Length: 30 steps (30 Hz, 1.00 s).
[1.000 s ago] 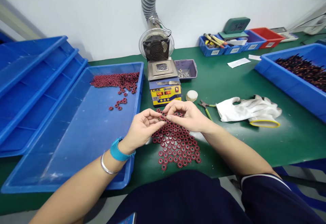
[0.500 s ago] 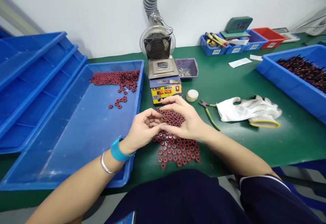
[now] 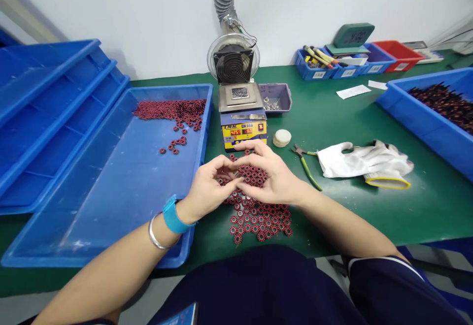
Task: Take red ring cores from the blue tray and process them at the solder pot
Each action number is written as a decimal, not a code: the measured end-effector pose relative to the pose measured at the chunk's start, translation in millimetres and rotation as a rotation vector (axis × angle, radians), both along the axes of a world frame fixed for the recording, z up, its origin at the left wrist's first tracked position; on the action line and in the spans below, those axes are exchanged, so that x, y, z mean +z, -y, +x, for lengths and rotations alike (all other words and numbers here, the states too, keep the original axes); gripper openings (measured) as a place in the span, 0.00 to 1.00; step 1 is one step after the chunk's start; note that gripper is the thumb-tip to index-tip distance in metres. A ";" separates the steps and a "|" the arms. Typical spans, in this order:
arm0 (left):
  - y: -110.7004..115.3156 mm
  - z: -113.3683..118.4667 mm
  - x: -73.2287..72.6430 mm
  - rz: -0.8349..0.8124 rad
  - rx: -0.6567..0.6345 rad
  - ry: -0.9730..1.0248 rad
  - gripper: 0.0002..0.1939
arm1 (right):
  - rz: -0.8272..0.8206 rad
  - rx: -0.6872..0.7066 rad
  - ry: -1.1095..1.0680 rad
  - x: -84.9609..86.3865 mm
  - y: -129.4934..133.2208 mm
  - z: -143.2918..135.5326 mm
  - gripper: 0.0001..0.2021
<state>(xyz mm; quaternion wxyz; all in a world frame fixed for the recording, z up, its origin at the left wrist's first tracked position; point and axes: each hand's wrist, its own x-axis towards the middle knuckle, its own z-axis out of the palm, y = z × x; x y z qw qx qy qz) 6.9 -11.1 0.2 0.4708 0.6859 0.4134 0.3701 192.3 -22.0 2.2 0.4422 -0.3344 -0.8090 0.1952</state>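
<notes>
Above a spread of small red toothed rings, wound like little motor stators, my two hands meet fingertip to fingertip. My left hand is closed, its fingers curled and its thumb reaching right. My right hand comes in from the other side with thumb and fingers bent round toward the same spot. Something small seems to be between the fingertips, but the fingers cover most of it. Just behind the hands stands a blue and yellow solder pot with a square of shiny metal on top.
Left is a blue tray with more rings at its far end, beside stacked blue trays. A purple bin, round white pad, green-handled cutters, white gloves and a blue bin of dark parts lie right.
The camera view has shifted slightly, so the bench things appear a little to the right. My fingers have moved slightly at the meeting point; both hands stay over the rings.
</notes>
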 end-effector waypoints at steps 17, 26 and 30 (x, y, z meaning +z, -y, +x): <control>1.8 0.4 0.0 0.077 -0.023 0.027 0.06 | 0.020 -0.098 0.007 3.2 -1.3 1.0 0.04; 2.7 2.2 -2.0 -0.003 0.013 0.154 0.09 | 0.082 -0.147 -0.082 6.1 -0.1 1.6 0.04; -0.7 3.5 -0.2 -0.192 0.064 0.275 0.13 | 0.110 -0.276 -0.216 5.2 -3.0 3.7 0.04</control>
